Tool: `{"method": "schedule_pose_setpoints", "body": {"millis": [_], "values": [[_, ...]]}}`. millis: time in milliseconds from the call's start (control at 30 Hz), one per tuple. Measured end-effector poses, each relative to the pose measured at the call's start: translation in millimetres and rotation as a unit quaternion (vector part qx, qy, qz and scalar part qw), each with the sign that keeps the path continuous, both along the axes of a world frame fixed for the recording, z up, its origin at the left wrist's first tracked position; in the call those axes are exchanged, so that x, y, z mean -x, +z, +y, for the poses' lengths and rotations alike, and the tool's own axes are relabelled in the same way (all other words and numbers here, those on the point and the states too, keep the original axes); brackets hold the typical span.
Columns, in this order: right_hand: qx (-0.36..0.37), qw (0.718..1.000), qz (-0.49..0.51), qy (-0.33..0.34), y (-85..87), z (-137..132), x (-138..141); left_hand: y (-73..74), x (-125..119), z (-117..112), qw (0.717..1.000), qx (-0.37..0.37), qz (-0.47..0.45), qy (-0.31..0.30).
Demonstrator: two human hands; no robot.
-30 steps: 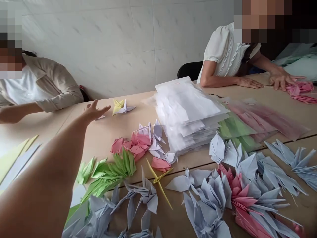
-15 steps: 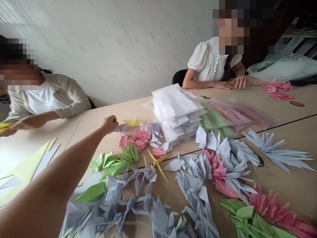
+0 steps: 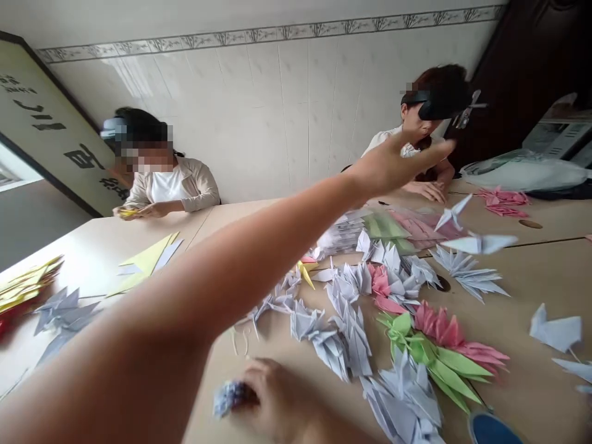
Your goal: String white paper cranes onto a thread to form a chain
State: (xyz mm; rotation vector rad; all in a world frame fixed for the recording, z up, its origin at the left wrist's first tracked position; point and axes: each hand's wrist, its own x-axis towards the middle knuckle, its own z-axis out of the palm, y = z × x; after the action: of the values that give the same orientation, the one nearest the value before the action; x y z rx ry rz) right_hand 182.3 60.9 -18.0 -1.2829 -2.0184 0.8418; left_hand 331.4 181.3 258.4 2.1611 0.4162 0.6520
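Note:
My left hand (image 3: pixel 400 163) is stretched out to the upper right, above the far side of the table, its thumb and fingers spread apart. Two pale folded paper cranes (image 3: pixel 481 244) appear just below and right of it, seemingly off the table; no thread can be made out. Low in the middle, my right hand (image 3: pixel 277 394) is closed round a small blue-and-white speckled thing (image 3: pixel 226 399), too blurred to name. Beside it lie rows of pale grey-blue cranes (image 3: pixel 351 327), a pink bunch (image 3: pixel 437 327) and a green bunch (image 3: pixel 430 351). My left forearm hides part of the table.
Two people (image 3: pixel 169 185) sit across the table (image 3: pixel 250 219), one left, one right. Stacked clear bags (image 3: pixel 345 231) lie beyond the cranes. Yellow sheets (image 3: pixel 148 259) and a yellow pile (image 3: pixel 28 287) are at left. A blue round thing (image 3: pixel 494 428) sits at the bottom right.
My left hand has swung up and right, from a fist to spread fingers. The view has shifted, and my right hand now shows. Two cranes now appear near the left hand.

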Motion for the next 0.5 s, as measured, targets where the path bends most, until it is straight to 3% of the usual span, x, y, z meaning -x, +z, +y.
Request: {"method": "schedule_pose_setpoints", "body": {"millis": [67, 100, 167, 267, 333, 400, 500], "values": [[-0.02, 1.0, -0.001, -0.002, -2.5, -2.9, 1.1, -16.0, 61.4, -28.9, 0.997, -0.065, 0.041, -0.025], [-0.029, 1.0, -0.003, -0.001, -4.5, -4.1, 1.7, -30.2, 99.5, -41.2, 0.996, -0.08, 0.047, -0.001], [-0.041, 0.999, -0.008, 0.005, -9.9, -5.6, 3.5, -67.7, 178.6, -63.6, 0.992, -0.051, -0.014, 0.113], [-0.046, 0.999, -0.011, -0.002, -18.2, -5.8, 8.5, -136.4, 275.3, -94.5, 0.954, 0.035, -0.064, 0.29], [-0.042, 0.999, -0.005, -0.018, -21.2, -6.9, 13.1, -182.5, 314.4, -114.1, 0.935, 0.048, -0.066, 0.346], [-0.037, 0.999, 0.004, -0.037, -21.5, -11.4, 17.4, -222.5, 335.4, -132.1, 0.923, 0.061, -0.06, 0.374], [-0.04, 0.998, 0.019, -0.054, -18.0, -28.2, 20.1, -262.5, 348.2, -151.9, 0.928, 0.074, -0.048, 0.361]]}}
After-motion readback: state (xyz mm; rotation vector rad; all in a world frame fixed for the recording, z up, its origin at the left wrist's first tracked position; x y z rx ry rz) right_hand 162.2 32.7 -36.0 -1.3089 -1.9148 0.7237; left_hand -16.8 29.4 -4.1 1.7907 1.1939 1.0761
